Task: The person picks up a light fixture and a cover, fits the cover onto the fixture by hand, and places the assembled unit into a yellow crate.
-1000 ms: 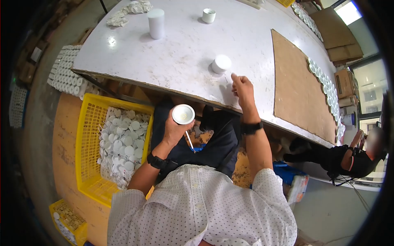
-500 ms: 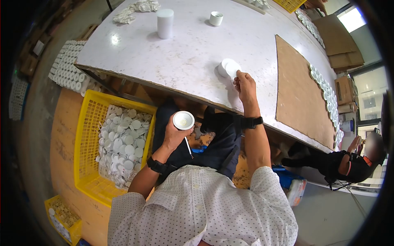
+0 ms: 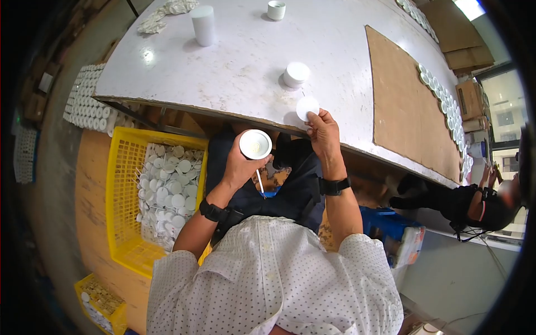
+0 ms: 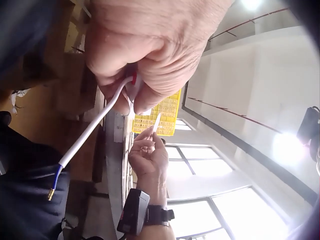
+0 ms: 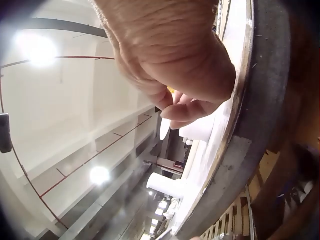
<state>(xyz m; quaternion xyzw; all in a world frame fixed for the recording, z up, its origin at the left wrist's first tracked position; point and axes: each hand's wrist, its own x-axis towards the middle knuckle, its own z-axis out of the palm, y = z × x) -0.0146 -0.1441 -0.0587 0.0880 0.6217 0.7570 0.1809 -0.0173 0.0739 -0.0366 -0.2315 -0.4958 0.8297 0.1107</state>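
Observation:
My left hand [image 3: 239, 168] grips a white round lamp housing [image 3: 255, 134], its open face turned up and a pale, speckled inside showing. A white cable [image 4: 87, 130] hangs below it, ending in a blue lead with a brass-coloured tip in the left wrist view. Over the table's front edge, my right hand [image 3: 326, 137] pinches a thin white disc [image 3: 306, 108] between thumb and fingers. That disc appears edge-on in the right wrist view, beside the curled fingers [image 5: 185, 112]. Just beyond it stands a short white round stack [image 3: 296, 75] on the table [image 3: 245, 72].
A tall white cylinder [image 3: 203, 27] and a small white cup [image 3: 276, 10] stand farther back. Brown cardboard [image 3: 399, 100] lies at right, with white round pieces along it. At left is a yellow crate [image 3: 115, 184] of white discs. Another person [image 3: 446, 215] sits at far right.
My right hand reached the white stack, took the thin disc from its top and drew it back toward the table's front edge. The left hand keeps holding the lamp housing.

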